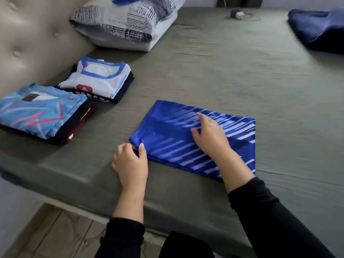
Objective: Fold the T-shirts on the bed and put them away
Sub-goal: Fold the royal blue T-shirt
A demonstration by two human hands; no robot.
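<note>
I'm looking down on the bed, olive sheet lightly creased, tufted beige headboard at the left, tiled floor below the near edge. A patterned pillow sits up by the headboard, a dark blue bundle far right. Two stacks of folded shirts lie left. The blue shirt lies folded flat near the front edge, long axis running from lower right toward upper left. Right hand rests flat on it, fingers straight and spread. Left hand pinches its near-left corner between thumb and curled fingers.
</note>
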